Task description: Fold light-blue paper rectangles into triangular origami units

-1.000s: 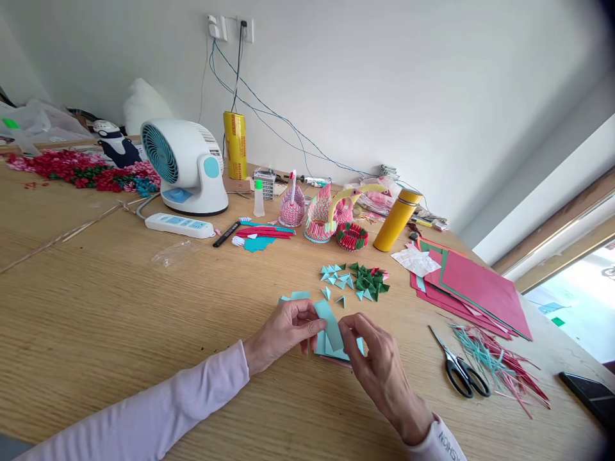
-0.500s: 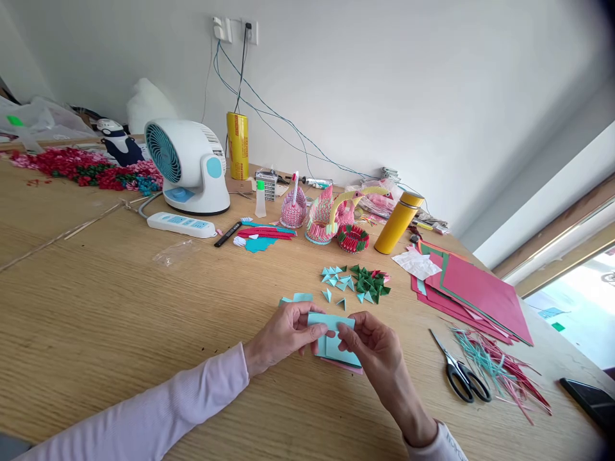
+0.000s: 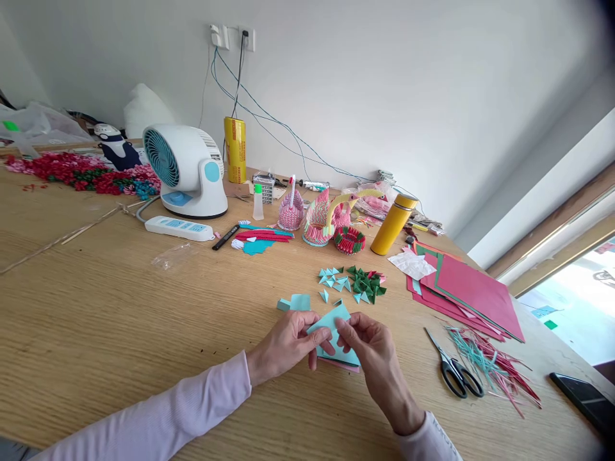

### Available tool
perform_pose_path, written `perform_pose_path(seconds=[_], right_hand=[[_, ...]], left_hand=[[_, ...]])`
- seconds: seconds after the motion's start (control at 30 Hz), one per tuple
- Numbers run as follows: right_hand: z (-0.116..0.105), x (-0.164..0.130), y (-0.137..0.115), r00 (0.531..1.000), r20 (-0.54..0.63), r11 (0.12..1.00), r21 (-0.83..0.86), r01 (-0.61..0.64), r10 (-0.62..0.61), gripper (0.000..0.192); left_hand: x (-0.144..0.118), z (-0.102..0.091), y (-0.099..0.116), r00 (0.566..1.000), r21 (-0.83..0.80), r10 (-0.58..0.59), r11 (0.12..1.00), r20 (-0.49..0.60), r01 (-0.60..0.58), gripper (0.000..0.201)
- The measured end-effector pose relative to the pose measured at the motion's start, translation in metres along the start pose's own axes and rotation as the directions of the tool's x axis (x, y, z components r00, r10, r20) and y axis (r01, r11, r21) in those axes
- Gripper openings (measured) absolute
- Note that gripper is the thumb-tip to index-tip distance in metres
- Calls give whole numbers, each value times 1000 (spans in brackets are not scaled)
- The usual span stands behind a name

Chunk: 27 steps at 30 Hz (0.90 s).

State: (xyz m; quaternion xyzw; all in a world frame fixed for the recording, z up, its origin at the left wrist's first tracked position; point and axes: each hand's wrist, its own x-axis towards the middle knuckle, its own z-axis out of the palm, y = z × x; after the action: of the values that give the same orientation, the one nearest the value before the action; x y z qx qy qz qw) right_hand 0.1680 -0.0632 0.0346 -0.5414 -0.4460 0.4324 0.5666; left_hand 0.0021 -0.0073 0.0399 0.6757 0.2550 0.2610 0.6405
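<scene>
A small light-blue slip of paper (image 3: pixel 329 322) is tilted between my two hands. My left hand (image 3: pixel 294 337) pinches its left end between thumb and fingers. At its right end, my right hand (image 3: pixel 368 339) grips it with thumb and forefinger. Right below lies a stack of light-blue paper pieces (image 3: pixel 350 357), with a pink edge showing under it; my hands hide part of it. More blue paper pieces (image 3: pixel 300 302) lie just beyond my left hand. Folded light-blue triangles (image 3: pixel 331 279) and dark green triangles (image 3: pixel 369 285) are scattered farther back.
Scissors (image 3: pixel 454 370), thin paper strips (image 3: pixel 494 362) and a phone (image 3: pixel 583 400) lie to the right. Red paper sheets (image 3: pixel 480 291) are stacked behind them. Farther back stand a yellow bottle (image 3: pixel 394 224), folded-paper swans (image 3: pixel 317 224), a red-green paper ring (image 3: pixel 350 240) and a white fan (image 3: pixel 192 169).
The blue slip has turned from lying level between my hands to a slant, its right end raised. Both hands keep their hold. The view has shifted slightly.
</scene>
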Motion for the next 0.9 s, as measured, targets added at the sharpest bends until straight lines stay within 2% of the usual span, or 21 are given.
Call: perform_pose_path(seconds=[0.1, 0.17, 0.3, 0.37, 0.5, 0.6, 0.7, 0.77, 0.9], right_hand=[[-7, 4, -5, 990, -135, 994, 88, 63, -51, 33], [-6, 4, -7, 985, -161, 989, 125, 81, -61, 32], [3, 3, -7, 997, 52, 998, 38, 59, -61, 33], [4, 4, -7, 995, 18, 995, 6, 99, -99, 34], [-11, 11, -12, 979, -134, 987, 10, 158, -155, 33], [-18, 13, -13, 994, -39, 994, -32, 106, -107, 34], [-14, 13, -11, 997, 57, 996, -73, 57, -53, 36], [-9, 12, -8, 997, 67, 996, -74, 43, -38, 37], [-5, 10, -3, 996, 59, 998, 5, 60, -60, 32]], left_hand=[[0, 0, 0, 999, -18, 6, 1000, -33, -7, 37], [0, 3, 1, 998, -44, 10, 999, -70, -13, 37], [2, 9, 2, 996, -61, 28, 998, -90, -33, 36], [2, 9, 0, 996, -70, 24, 997, -81, -30, 35], [-2, 0, 0, 995, -24, -28, 999, -99, 26, 31], [0, -8, 8, 974, 113, 39, 994, -224, -14, 29], [8, -7, 12, 971, 206, 112, 976, -209, -69, 31], [15, -4, 11, 981, 193, 126, 976, -148, -97, 31], [23, 3, 1, 979, 52, 85, 996, -183, -77, 34]])
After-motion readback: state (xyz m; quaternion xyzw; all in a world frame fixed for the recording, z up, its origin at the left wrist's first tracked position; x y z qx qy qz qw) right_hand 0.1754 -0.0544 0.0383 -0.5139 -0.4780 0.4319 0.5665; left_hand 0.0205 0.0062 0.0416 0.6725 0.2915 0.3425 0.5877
